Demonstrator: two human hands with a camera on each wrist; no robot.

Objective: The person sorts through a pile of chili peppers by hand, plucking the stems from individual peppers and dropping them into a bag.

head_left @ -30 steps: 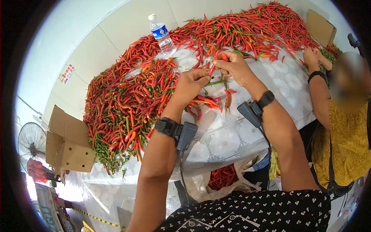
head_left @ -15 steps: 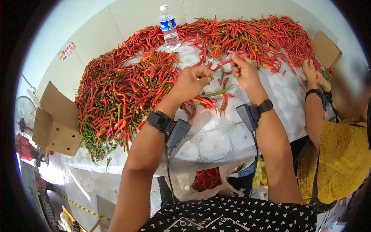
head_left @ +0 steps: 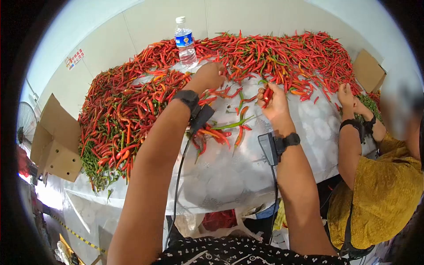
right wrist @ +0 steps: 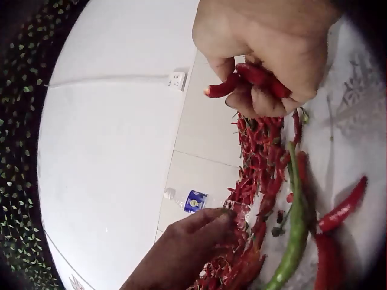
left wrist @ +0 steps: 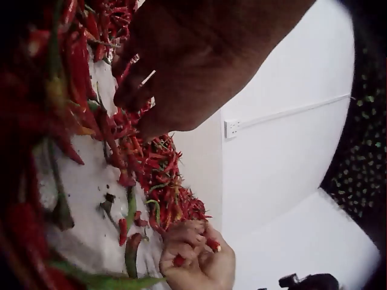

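Observation:
My left hand [head_left: 210,76] reaches over the red chili peppers behind the bare patch of cloth, close to the water bottle [head_left: 185,48]. In the left wrist view its fingers [left wrist: 130,90] point down at the peppers with gaps between them. Curled around a few red chili peppers [right wrist: 257,77], my right hand [head_left: 276,104] is above the cloth, the pepper ends poking out between thumb and fingers. Between the hands, loose red peppers [head_left: 238,139] and a long green chili pepper [right wrist: 296,244] lie on the white patterned tablecloth [head_left: 234,172].
A big heap of red chilies [head_left: 119,106] covers the left of the table, and another [head_left: 300,57] runs along the back wall. Cardboard boxes [head_left: 64,152] stand at both ends. At the right, another person in a yellow top [head_left: 384,185] works with both hands near green stems.
My left hand has left the spot near the right hand and moved back and left toward the bottle. My right hand has drawn nearer, still gripping red peppers. The head view has shifted.

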